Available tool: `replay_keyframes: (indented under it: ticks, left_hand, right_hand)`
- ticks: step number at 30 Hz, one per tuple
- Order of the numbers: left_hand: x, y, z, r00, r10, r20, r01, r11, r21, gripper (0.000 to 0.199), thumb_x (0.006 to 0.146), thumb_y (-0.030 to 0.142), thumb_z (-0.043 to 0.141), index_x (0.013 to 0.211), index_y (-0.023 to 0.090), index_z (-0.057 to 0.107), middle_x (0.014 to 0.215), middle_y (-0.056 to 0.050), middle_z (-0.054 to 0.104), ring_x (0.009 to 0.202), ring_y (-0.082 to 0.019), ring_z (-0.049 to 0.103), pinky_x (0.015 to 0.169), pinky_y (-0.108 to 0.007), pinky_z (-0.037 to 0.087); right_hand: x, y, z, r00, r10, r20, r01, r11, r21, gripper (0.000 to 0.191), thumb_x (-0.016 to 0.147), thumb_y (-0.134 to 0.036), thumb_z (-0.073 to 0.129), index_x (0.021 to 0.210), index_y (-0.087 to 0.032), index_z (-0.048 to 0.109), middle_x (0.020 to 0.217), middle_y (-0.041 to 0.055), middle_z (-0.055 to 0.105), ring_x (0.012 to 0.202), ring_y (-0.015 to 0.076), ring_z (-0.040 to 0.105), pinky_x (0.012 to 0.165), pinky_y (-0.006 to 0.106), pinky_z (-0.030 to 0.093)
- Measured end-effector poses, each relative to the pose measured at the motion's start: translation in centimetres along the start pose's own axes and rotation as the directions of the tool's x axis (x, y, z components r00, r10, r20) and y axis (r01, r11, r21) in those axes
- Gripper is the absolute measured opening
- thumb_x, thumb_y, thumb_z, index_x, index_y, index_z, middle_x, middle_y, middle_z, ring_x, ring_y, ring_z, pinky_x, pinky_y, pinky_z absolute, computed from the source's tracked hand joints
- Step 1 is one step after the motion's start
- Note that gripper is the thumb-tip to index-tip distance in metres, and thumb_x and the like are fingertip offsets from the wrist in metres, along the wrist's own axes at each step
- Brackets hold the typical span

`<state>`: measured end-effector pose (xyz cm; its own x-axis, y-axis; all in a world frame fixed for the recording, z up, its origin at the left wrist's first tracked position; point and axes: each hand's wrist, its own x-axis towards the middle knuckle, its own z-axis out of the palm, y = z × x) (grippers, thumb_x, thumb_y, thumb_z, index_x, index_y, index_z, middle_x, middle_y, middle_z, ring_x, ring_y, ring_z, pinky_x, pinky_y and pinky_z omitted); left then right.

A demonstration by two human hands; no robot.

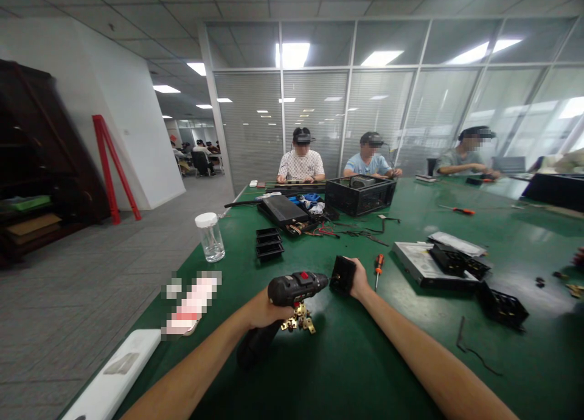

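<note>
Fingers of my left hand [269, 310] are wrapped round the grip of a black power drill [296, 287], whose chuck points right. My right hand [359, 279] holds a small black plastic part [342, 274] on edge, close to the drill's tip. Whether the tip touches the part I cannot tell. Below the drill lies a pile of brass-coloured metal pieces [302, 320] on the green table [356, 371]. An orange-handled screwdriver [378, 266] rests just right of my right hand.
Black trays [269, 245] and a clear jar [211, 238] stand at the left. A metal-cased unit [417, 265] and black parts [502, 307] lie at the right. Farther back are an open black case [360, 195] and cables; several people sit beyond.
</note>
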<state>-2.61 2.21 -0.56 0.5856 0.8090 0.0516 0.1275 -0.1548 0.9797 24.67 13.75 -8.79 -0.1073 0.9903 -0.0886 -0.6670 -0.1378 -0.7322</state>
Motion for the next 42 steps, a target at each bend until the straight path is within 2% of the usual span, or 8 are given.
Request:
replay_keyframes:
  ticks: [8,18,29,38,42]
  left_hand:
    - [0.1,-0.4,-0.14,1.0,0.007,-0.002,-0.007,1.0,-0.01,0.024,0.062,0.017,0.068,0.085,0.013,0.061,0.074,-0.002,0.06,0.066,-0.013,0.051,0.062,-0.026,0.042]
    - [0.17,-0.02,0.01,1.0,-0.012,-0.004,0.012,1.0,-0.019,0.024,0.06,0.018,0.069,0.083,0.013,0.062,0.07,-0.001,0.059,0.066,-0.014,0.051,0.061,-0.025,0.042]
    - [0.15,-0.14,-0.08,0.999,0.046,0.008,-0.045,0.998,-0.05,0.024,0.061,0.017,0.069,0.085,0.013,0.063,0.07,-0.001,0.06,0.069,-0.015,0.052,0.067,-0.028,0.043]
    - [0.07,-0.24,-0.12,1.0,0.01,0.014,-0.009,0.999,-0.039,0.02,0.062,0.014,0.067,0.081,0.013,0.062,0.068,0.0,0.059,0.066,-0.014,0.051,0.064,-0.026,0.042]
    - [0.08,-0.49,-0.1,1.0,-0.013,0.003,0.013,0.999,-0.04,0.023,0.061,0.015,0.067,0.083,0.013,0.061,0.071,0.0,0.059,0.066,-0.013,0.05,0.063,-0.026,0.041]
  right_hand:
    - [-0.01,-0.05,-0.06,1.0,0.009,-0.029,-0.008,1.0,0.014,0.015,0.071,-0.033,0.046,0.067,-0.02,0.053,0.05,-0.0001,0.053,0.044,0.0159,0.051,0.043,0.028,0.041]
    - [-0.03,-0.04,-0.14,1.0,0.015,0.007,-0.014,1.0,-0.017,0.017,0.071,-0.036,0.046,0.069,-0.02,0.053,0.052,0.0011,0.055,0.044,0.0168,0.052,0.044,0.03,0.042]
    - [0.38,0.21,-0.59,1.0,-0.006,0.007,0.006,1.0,-0.016,0.017,0.071,-0.035,0.046,0.068,-0.02,0.054,0.052,0.0011,0.055,0.045,0.0165,0.052,0.044,0.029,0.042]
    - [0.27,0.19,-0.48,1.0,0.011,-0.024,-0.011,1.0,-0.005,0.017,0.071,-0.035,0.047,0.07,-0.02,0.055,0.051,0.0009,0.055,0.044,0.0165,0.052,0.044,0.029,0.042]
    - [0.24,0.16,-0.47,1.0,0.008,0.004,-0.008,1.0,0.005,0.018,0.071,-0.035,0.047,0.069,-0.019,0.055,0.05,0.0007,0.054,0.044,0.0161,0.05,0.043,0.028,0.041]
